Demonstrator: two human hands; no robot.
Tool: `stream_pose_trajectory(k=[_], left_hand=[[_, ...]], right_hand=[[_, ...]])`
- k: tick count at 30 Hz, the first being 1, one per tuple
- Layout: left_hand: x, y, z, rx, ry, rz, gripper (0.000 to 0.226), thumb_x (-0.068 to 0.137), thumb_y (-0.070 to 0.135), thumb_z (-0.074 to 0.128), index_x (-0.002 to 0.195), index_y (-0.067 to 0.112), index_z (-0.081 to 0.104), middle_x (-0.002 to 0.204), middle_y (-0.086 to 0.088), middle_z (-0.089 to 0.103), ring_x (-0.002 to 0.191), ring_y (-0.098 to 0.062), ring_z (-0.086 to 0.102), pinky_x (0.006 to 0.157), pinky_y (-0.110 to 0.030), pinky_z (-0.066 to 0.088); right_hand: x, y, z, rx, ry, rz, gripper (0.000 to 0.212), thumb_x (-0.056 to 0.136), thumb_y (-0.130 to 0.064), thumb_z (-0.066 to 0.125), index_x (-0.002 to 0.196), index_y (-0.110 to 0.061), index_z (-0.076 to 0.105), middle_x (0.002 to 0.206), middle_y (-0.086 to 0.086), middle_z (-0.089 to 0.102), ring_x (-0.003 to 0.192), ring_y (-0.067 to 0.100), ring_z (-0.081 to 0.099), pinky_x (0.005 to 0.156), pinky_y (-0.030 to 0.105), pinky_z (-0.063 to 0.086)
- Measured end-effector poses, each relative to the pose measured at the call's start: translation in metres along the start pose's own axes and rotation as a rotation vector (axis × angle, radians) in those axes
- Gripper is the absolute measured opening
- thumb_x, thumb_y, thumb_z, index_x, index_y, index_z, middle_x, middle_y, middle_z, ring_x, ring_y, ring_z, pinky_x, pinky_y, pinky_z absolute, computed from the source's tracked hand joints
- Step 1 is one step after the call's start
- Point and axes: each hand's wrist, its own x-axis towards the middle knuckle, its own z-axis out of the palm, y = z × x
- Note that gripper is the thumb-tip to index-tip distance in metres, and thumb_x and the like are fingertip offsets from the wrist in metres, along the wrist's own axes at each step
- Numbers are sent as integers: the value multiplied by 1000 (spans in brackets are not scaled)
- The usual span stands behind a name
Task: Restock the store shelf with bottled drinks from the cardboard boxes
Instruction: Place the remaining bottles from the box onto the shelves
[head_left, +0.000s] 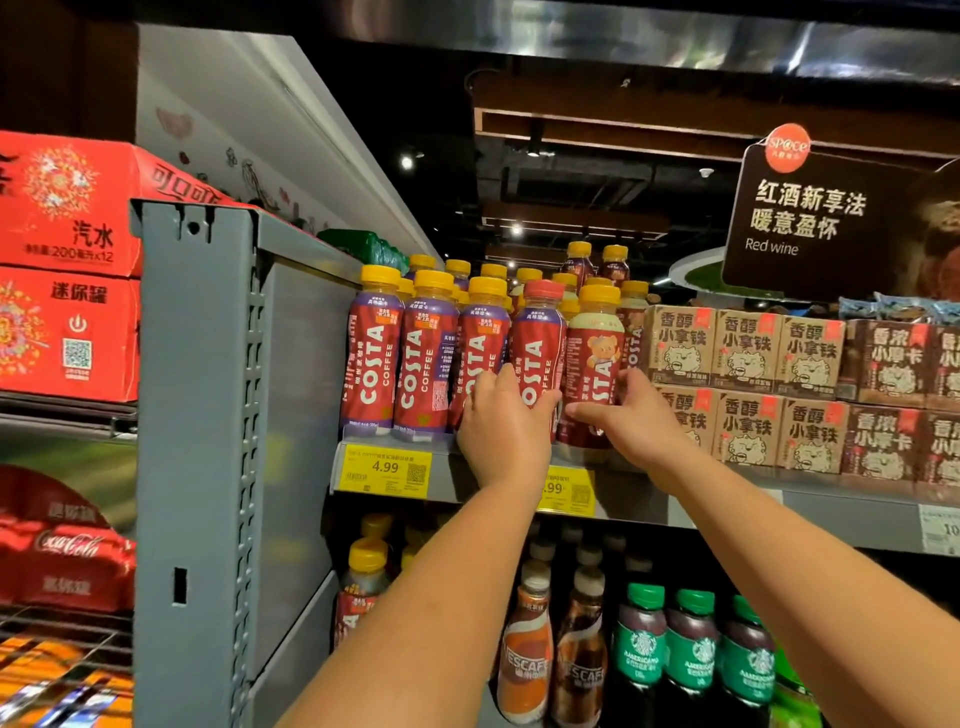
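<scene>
I see left hand (503, 423) wrapped round lower body of red-capped Costa bottle (540, 332). Right hand (634, 415) clasps bear-label Costa bottle (596, 343) just beside it. Both bottles at shelf (831, 519) front edge. I judge them full: moderately heavy, stiff, slick sleeve. Grip mid-body, not cap.

Red bottles (371, 358) on the upper shelf are reading COSTA COFFEE. Yellow price tag (384, 467) beneath is showing 4.99. Hanging sign (810, 218) is carrying SP@ce and Red wine. Lower brown bottles (524, 660) are showing NESCAFE. Green-capped bottles (641, 649) are showing AMERICANO. Red pack (67, 545) at left is reading Coca-Cola.
</scene>
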Motion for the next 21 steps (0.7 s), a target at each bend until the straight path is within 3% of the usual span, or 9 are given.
stream_pose_trajectory(k=[3,8,12,17,21], left_hand=[[-1,-1,2,12,-14,22,55,84,53,60,126,19,51,118,-1,51,108,-20,53,79,-32,47],[-5,-7,0,38,-33,91,57,82,49,63,128,19,45,118,-2,48,107,-20,52,81,-33,46],[-5,-7,-1,47,-22,88,56,83,46,65,125,17,45,120,-3,49,106,-21,54,80,-32,46],[-3,-8,0,53,-42,63,50,83,47,66,117,14,50,115,-3,56,102,-21,59,77,-31,49],[-3,-10,0,55,-46,87,50,83,47,65,116,14,49,113,-3,56,100,-22,59,74,-32,49]], right_hand=[[-2,1,1,-140,30,-58,55,68,-30,82,109,-24,45,100,-3,62,84,14,62,66,26,48],[-5,2,2,-214,82,-103,54,65,-34,83,106,-27,49,95,-6,61,82,11,60,68,26,47],[-12,2,4,-255,181,-97,72,60,-41,86,119,-15,53,99,-5,61,87,12,59,68,23,47],[-17,-1,9,-327,272,-110,76,58,-46,87,116,-9,56,109,5,67,99,23,62,83,39,52],[-18,-1,11,-358,273,-125,64,59,-49,84,107,-14,61,101,2,69,92,19,64,80,37,53]])
